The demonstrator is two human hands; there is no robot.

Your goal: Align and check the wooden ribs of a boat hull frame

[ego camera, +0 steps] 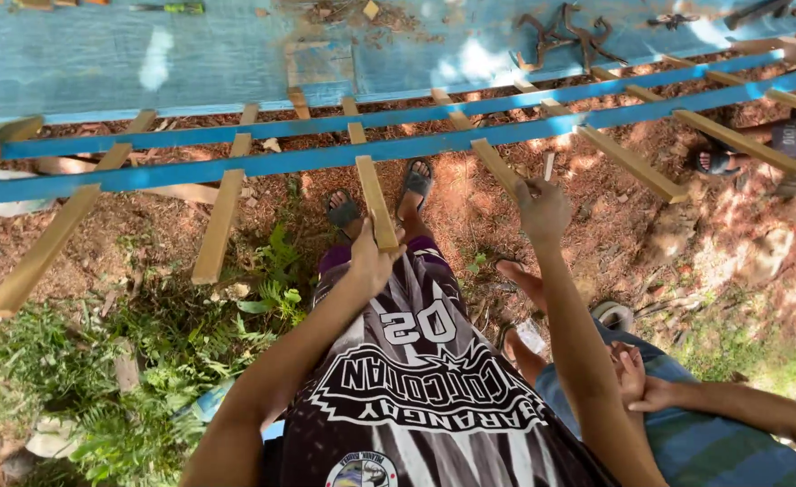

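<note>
Left hand (373, 257) grips the near end of a wooden slat (373, 198) whose long axis runs away from the person, under two blue rails (236, 162). Right hand (542, 209), arm raised, is closed near the next slat (497, 167) to the right; whether it pinches anything cannot be told.

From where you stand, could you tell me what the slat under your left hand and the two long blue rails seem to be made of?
The pale bare slat under the left hand looks like unpainted sawn wood: tan, matte, with square edges. The two long blue rails also seem to be wood, coated in blue paint that looks worn in places. The right hand pinches a small thin object, too small to tell its material.
</note>
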